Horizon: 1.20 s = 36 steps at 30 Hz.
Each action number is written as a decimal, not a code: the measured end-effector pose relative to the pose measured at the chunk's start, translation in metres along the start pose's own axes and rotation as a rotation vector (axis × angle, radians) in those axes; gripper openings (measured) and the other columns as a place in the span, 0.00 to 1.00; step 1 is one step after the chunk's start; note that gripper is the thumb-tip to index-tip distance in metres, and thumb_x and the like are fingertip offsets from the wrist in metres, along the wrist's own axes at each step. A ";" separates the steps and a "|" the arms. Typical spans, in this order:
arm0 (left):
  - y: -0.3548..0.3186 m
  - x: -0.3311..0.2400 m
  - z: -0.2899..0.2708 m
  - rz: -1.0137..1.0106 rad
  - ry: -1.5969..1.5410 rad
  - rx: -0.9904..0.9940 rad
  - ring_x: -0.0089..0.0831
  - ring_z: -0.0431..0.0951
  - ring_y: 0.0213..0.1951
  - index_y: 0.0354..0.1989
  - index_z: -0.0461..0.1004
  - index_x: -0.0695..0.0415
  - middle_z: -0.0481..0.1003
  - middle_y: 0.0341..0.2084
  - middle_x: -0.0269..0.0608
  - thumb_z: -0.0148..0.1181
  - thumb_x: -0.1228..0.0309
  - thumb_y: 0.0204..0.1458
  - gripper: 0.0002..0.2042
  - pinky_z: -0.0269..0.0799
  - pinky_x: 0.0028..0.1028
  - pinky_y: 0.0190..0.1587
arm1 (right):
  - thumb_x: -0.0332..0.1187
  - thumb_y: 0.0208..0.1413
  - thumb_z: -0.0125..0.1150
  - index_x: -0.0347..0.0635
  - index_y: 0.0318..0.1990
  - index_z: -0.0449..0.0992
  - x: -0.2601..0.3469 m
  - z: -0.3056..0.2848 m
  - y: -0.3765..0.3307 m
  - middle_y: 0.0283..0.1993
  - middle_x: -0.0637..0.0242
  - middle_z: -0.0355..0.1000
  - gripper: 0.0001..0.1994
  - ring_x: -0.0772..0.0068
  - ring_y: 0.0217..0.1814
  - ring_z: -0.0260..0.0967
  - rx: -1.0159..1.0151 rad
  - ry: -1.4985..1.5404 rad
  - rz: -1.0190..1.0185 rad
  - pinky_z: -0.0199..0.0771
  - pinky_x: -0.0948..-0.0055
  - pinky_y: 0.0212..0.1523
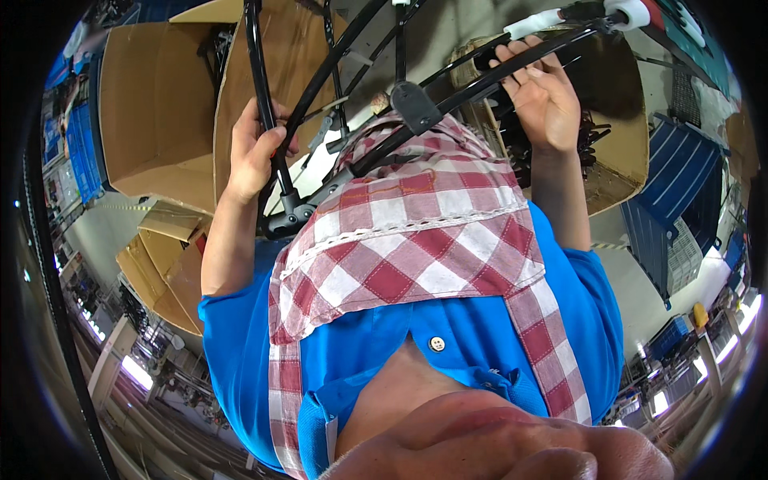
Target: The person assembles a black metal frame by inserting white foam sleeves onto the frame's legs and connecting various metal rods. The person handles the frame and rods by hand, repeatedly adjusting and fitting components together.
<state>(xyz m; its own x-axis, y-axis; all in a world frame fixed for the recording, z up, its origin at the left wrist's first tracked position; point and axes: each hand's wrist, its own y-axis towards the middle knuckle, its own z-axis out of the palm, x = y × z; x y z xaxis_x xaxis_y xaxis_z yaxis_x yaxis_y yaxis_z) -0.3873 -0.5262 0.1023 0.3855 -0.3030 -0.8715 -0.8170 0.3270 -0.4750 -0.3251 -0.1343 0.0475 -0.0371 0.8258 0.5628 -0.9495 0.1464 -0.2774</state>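
- The left hand (pixel 254 152) has its fingers (pixel 244 122) curled tight around a black metal tube (pixel 258 72) of the frame, thumb side toward the camera; the grip sits partway along the tube, above the black joint (pixel 292 214) where several tubes meet.
- The right hand (pixel 542 92) has its fingers (pixel 512 54) hooked over a second, slanting black tube (pixel 480 86), pressed side by side, the palm open toward the camera.
- That slanting tube runs from the grey plastic hub (pixel 414 104) out past the right hand to a white padded end (pixel 534 22).
- Both forearms reach up and away from the body, elbows bent, the left wrist cocked back, the right wrist nearly straight.
- The black tubular frame (pixel 352 56) lies between the two hands, just beyond the red and white checked apron (pixel 416 232) worn over a blue shirt (pixel 384 336); the hub touches the apron's upper edge.
- Left of the frame stand open cardboard boxes (pixel 152 104); one box wall is right behind the left hand.
- Right of the frame a large cardboard box (pixel 616 120) holds dark parts, its rim close behind the right forearm.
- Further right of the frame are blue plastic crates (pixel 680 176); between them and the forearm lies a strip of pale floor (pixel 624 272).
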 end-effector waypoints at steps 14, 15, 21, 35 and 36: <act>0.027 -0.004 -0.019 0.053 -0.087 0.114 0.39 0.77 0.47 0.65 0.56 0.69 0.72 0.51 0.52 0.33 0.41 0.63 0.39 0.70 0.36 0.53 | 0.23 0.61 0.51 0.37 0.51 0.70 0.016 -0.008 0.029 0.48 0.57 0.73 0.11 0.53 0.57 0.70 0.072 -0.043 -0.024 0.68 0.50 0.62; 0.032 -0.010 -0.022 0.018 -0.108 0.129 0.41 0.76 0.52 0.67 0.54 0.68 0.71 0.55 0.52 0.28 0.37 0.62 0.43 0.67 0.38 0.57 | 0.23 0.61 0.51 0.37 0.51 0.70 0.022 -0.011 0.035 0.48 0.57 0.73 0.11 0.54 0.58 0.69 0.074 -0.035 -0.027 0.67 0.50 0.63; 0.037 -0.013 -0.038 0.054 -0.123 0.245 0.46 0.71 0.59 0.68 0.55 0.66 0.66 0.61 0.54 0.23 0.26 0.54 0.52 0.58 0.39 0.65 | 0.25 0.62 0.48 0.36 0.53 0.70 0.032 -0.016 0.035 0.50 0.58 0.70 0.13 0.57 0.57 0.65 0.123 -0.005 -0.028 0.65 0.58 0.57; 0.048 0.012 -0.043 -0.016 -0.243 0.382 0.35 0.75 0.49 0.64 0.63 0.65 0.73 0.51 0.50 0.24 0.32 0.59 0.46 0.66 0.31 0.56 | 0.22 0.55 0.47 0.39 0.43 0.68 0.038 -0.021 0.011 0.39 0.60 0.64 0.09 0.60 0.46 0.62 0.094 0.065 -0.058 0.61 0.57 0.59; 0.044 0.012 -0.042 -0.065 -0.236 0.400 0.32 0.75 0.46 0.63 0.64 0.65 0.75 0.48 0.49 0.25 0.34 0.61 0.44 0.67 0.29 0.53 | 0.22 0.55 0.47 0.39 0.43 0.69 0.037 -0.020 0.009 0.39 0.60 0.64 0.09 0.60 0.46 0.62 0.092 0.070 -0.062 0.61 0.57 0.58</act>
<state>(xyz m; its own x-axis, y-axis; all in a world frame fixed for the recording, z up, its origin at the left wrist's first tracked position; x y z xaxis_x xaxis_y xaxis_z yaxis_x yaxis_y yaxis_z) -0.4367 -0.5532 0.0756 0.5554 -0.1372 -0.8202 -0.5764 0.6474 -0.4986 -0.3292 -0.0915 0.0505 0.0413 0.8530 0.5203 -0.9741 0.1502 -0.1689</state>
